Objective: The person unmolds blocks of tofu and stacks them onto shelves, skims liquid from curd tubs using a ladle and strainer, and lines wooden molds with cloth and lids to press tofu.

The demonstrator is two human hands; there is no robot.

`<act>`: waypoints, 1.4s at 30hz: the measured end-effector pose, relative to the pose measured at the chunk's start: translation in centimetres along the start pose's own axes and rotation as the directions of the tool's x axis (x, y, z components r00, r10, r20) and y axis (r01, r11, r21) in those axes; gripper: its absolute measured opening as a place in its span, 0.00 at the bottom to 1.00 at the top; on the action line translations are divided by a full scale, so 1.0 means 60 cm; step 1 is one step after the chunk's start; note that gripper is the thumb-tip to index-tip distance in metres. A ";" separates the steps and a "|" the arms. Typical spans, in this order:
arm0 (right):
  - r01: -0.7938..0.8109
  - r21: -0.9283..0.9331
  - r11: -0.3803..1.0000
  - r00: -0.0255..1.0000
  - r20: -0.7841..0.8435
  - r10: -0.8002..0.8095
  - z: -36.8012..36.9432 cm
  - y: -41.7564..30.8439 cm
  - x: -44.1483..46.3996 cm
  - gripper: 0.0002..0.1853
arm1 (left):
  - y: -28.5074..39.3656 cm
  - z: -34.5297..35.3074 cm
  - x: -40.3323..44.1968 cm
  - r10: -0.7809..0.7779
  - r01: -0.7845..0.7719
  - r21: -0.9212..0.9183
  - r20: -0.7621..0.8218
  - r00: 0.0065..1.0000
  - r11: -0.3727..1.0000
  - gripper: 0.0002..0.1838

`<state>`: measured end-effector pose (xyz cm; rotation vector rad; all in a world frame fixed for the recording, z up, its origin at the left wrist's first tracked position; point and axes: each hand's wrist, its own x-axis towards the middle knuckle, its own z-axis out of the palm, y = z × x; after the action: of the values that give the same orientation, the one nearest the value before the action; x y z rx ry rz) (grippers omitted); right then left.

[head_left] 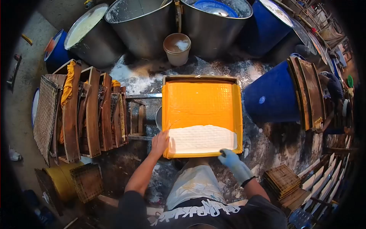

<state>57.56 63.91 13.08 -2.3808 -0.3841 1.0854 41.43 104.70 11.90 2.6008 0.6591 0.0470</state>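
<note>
In front of me lies a square wooden frame (164, 79) lined with orange cloth (198, 101). A white, soft-looking layer with a faint grid texture (202, 139) covers the near part of the cloth, its far edge uneven. My left hand (160, 143), bare, is closed on the cloth at the frame's left side, beside the white layer. At the near right corner, my right hand (230, 157) wears a pale blue glove and grips the cloth-covered edge. Its fingertips are partly hidden.
Wooden frames (91, 114) stand stacked on a metal stand (143, 96) at left. Large steel vats (141, 30), a small bucket (177, 49) and a blue barrel (270, 93) surround the wet floor. Woven mats (282, 179) lie at lower right; another person (331, 91) is at far right.
</note>
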 end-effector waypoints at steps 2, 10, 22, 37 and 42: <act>0.059 0.027 0.998 0.991 0.121 -0.062 0.028 -0.070 0.043 0.27 | -0.033 0.052 0.054 -0.065 0.046 0.159 0.116 0.991 0.986 0.11; -0.380 0.492 0.783 0.688 0.716 -0.116 0.194 -0.254 0.212 0.19 | -0.010 0.014 0.085 -0.262 0.296 -0.256 0.160 0.952 0.920 0.12; 0.109 0.974 -0.200 0.947 -0.040 0.319 -0.153 -0.100 0.325 0.19 | 0.013 -0.090 0.096 -0.576 0.240 -0.793 -0.165 0.800 0.560 0.14; 0.181 0.345 0.921 0.976 -0.180 -0.124 -0.551 -0.114 0.647 0.13 | -0.025 -0.153 0.632 0.032 -0.133 -0.352 -0.279 0.960 0.926 0.34; 0.053 -0.448 0.893 0.952 -0.246 -0.181 -0.363 0.071 0.505 0.33 | -0.065 0.029 0.385 -0.573 0.635 -0.566 0.315 0.756 0.526 0.34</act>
<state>93.92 66.81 4.09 -2.8101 -0.7229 0.6331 60.38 117.60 6.88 1.5786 1.2357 -0.0574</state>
